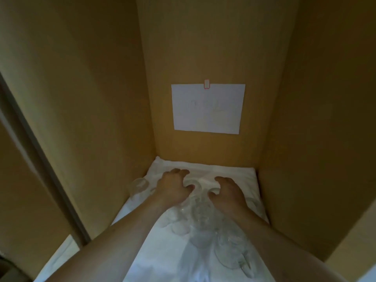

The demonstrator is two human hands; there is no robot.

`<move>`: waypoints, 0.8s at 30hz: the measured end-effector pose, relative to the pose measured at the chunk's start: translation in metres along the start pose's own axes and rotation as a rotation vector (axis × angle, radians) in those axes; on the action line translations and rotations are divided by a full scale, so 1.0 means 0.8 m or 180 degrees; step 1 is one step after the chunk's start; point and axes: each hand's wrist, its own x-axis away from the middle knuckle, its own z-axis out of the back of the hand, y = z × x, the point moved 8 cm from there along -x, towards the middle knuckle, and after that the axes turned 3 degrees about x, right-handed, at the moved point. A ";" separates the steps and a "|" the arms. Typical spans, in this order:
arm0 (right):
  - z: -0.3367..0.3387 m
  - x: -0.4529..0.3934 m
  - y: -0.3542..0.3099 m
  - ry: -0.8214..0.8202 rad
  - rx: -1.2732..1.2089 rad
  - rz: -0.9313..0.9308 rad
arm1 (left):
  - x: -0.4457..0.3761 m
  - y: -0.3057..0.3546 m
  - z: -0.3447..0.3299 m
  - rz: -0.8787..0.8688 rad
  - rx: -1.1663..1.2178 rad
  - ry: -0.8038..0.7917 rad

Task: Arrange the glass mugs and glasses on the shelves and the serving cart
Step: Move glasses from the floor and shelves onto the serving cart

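**Both hands reach deep into a cloth-lined shelf of glasses**

Both arms stretch into a tall wooden shelf compartment whose floor is covered with a white cloth. The left hand is far in on the left, its fingers curled down over a clear glass that stands on the cloth; it seems to grip the rim, though the blur leaves the hold uncertain. The right hand is just beside it on the right, fingers bent and the thumb near a second small glass; I cannot tell whether it grasps that glass or only touches it.

More clear glasses crowd the cloth between the two forearms, nearer the camera. A glass mug sits near and right, just inside the right forearm. Another glass stands apart by the left wall.

A white sheet of paper is fixed to the far wall by a small clip at its top edge; its faint marks are unreadable.
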 end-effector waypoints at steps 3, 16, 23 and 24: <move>-0.016 -0.023 0.000 -0.0363 0.0151 -0.0144 | -0.034 -0.003 -0.019 -0.0055 -0.0009 -0.0437; -0.068 -0.062 0.010 -0.1756 0.1040 -0.0817 | -0.099 0.012 -0.106 -0.0107 -0.0402 -0.2196; -0.055 -0.074 0.022 -0.1457 0.0694 -0.1066 | -0.112 0.001 -0.101 0.0313 0.0052 -0.2248; -0.047 -0.076 0.021 -0.1330 0.0582 -0.1041 | -0.116 0.002 -0.095 0.0335 0.0151 -0.2198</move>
